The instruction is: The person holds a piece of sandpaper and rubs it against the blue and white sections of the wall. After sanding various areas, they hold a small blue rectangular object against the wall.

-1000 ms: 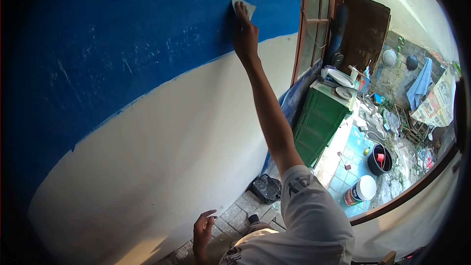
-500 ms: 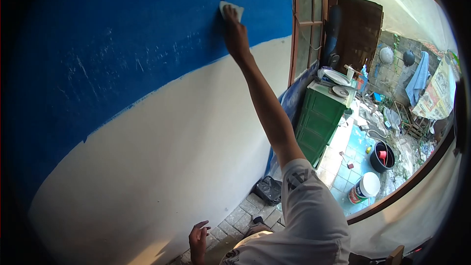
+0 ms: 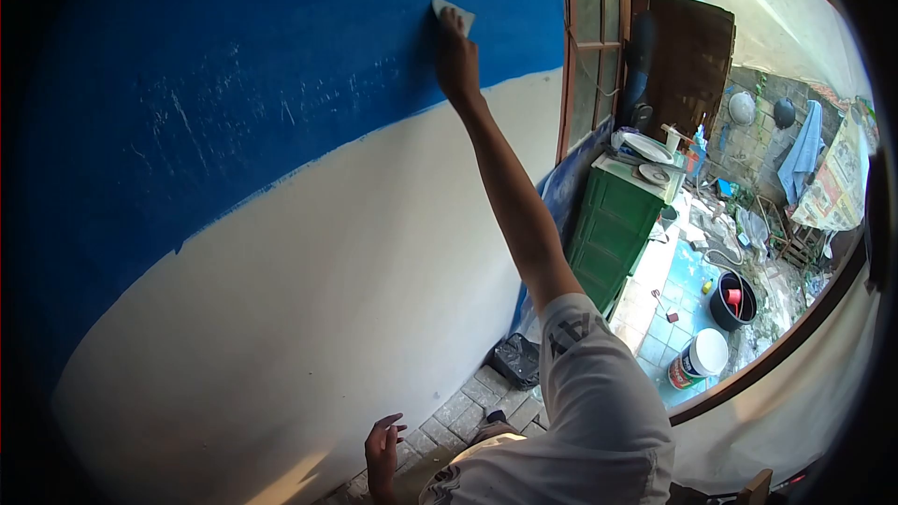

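My right hand [image 3: 456, 61] reaches up with the arm stretched out and presses a small pale sheet, like sandpaper [image 3: 452, 13], flat against the blue upper part of the wall [image 3: 262, 47]. The wall's lower part [image 3: 309, 281] is cream, and fine white scratches mark the blue at left. My left hand [image 3: 383, 454] hangs low near the paved floor, fingers loosely apart, holding nothing.
A wooden window frame [image 3: 589, 37] borders the wall on the right. Below it stand a green cabinet [image 3: 613, 224] with plates on top, a black bag [image 3: 514, 360], a white paint bucket [image 3: 697, 360] and a black bucket [image 3: 732, 299]. Clutter fills the yard beyond.
My right hand with the pale sheet slid left along the blue paint, then back right and slightly up. The left hand stayed low.
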### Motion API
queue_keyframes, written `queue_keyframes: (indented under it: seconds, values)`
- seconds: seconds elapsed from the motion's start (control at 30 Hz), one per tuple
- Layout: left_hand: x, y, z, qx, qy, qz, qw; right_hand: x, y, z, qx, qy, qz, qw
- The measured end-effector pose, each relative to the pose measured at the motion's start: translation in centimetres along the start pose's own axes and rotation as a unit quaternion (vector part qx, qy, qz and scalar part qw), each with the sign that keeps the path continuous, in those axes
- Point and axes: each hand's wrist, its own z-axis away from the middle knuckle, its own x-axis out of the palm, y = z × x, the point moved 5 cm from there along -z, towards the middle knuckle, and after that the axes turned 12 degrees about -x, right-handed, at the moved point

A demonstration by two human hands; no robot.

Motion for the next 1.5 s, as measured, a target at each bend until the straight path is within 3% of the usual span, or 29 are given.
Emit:
queue_keyframes:
  seconds: [0.03,0.1,0.17,0.23,0.3,0.37,0.43,0.5,0.57,0.6,0.63,0.7,0.8,0.83,0.9,0.97,1.07,1.1,1.17,1.23,1.3,1.33,1.4,1.5]
  values:
    - [0.1,-0.2,-0.3,-0.001,0.000,0.004,1.000,0.2,-1.6,-0.1,-0.121,0.035,0.030,0.992]
    - [-0.1,-0.5,-0.4,-0.003,-0.002,0.003,1.000,-0.5,-0.7,-0.2,-0.108,0.031,-0.016,0.994]
    - [0.2,0.3,-0.3,-0.001,-0.005,0.006,1.000,-0.5,1.3,-1.1,0.091,0.020,-0.051,0.994]
    - [0.1,1.0,0.0,0.007,0.005,0.001,1.000,0.5,0.8,-0.5,0.095,0.001,-0.013,0.995]
    - [-0.2,0.9,-0.8,0.014,0.012,0.008,1.000,0.6,-1.8,-0.3,-0.153,0.039,0.008,0.987]
    - [-0.6,-0.2,0.3,0.002,0.015,0.014,1.000,-0.1,-0.1,-0.1,-0.094,0.063,-0.057,0.992]
    - [-0.6,0.4,0.2,0.027,0.023,-0.001,0.999,-0.5,0.2,-1.0,0.072,0.027,0.012,0.997]
    - [-1.0,-0.7,0.5,0.018,0.030,0.009,0.999,-0.2,-1.9,-1.1,0.043,0.000,-0.022,0.999]
    - [-1.3,-0.8,0.2,0.003,0.037,0.016,0.999,-0.4,-3.0,-0.2,-0.143,0.030,-0.046,0.988]
    - [-1.3,-0.6,0.6,0.002,0.035,0.020,0.999,0.0,-0.1,0.2,-0.118,0.062,-0.039,0.990]
    - [-1.4,-0.7,1.1,0.000,0.033,0.024,0.999,-1.7,-0.8,-0.2,0.098,-0.015,-0.087,0.991]
    - [-1.8,-1.0,1.7,0.002,0.039,0.030,0.999,-1.2,0.4,-0.3,0.051,0.003,0.019,0.999]
    - [-2.0,-1.1,1.2,0.016,0.051,0.040,0.998,-0.4,-3.1,0.4,-0.163,0.024,0.003,0.986]
    - [-2.4,-1.3,1.5,0.007,0.053,0.039,0.998,-0.8,-2.9,0.2,-0.158,0.025,0.004,0.987]
    - [-2.7,-1.0,2.1,-0.005,0.055,0.025,0.998,-1.5,0.0,0.4,0.002,0.002,-0.024,1.000]
    - [-2.6,-1.0,2.0,-0.005,0.054,0.020,0.998,-1.2,1.0,1.4,-0.007,0.010,0.027,1.000]
    - [-2.9,-1.2,0.3,0.006,0.054,0.025,0.998,-0.7,-2.6,1.4,-0.175,0.006,0.030,0.984]
    - [-2.8,-0.9,0.3,0.005,0.047,0.022,0.999,-0.9,-2.5,1.3,-0.169,0.002,0.033,0.985]
    - [-2.5,-0.5,0.8,-0.010,0.033,0.016,0.999,-1.3,0.3,1.1,0.011,0.020,0.017,1.000]
    - [-2.2,0.6,0.4,-0.011,0.032,-0.006,0.999,-0.7,-0.3,1.3,-0.001,0.013,-0.011,1.000]
    - [-2.0,1.0,-0.3,0.003,0.035,-0.006,0.999,-0.3,-2.0,1.1,-0.166,0.059,-0.001,0.984]
    - [-1.8,1.0,-0.2,0.010,0.036,-0.006,0.999,-0.3,-1.5,0.9,-0.162,0.056,0.001,0.985]
    - [-1.5,1.3,0.0,0.005,0.031,-0.012,0.999,-0.9,1.0,0.9,0.016,0.047,-0.014,0.999]
    - [-1.4,1.2,0.0,0.005,0.030,-0.005,1.000,-0.2,-1.1,0.8,-0.058,-0.005,-0.040,0.997]
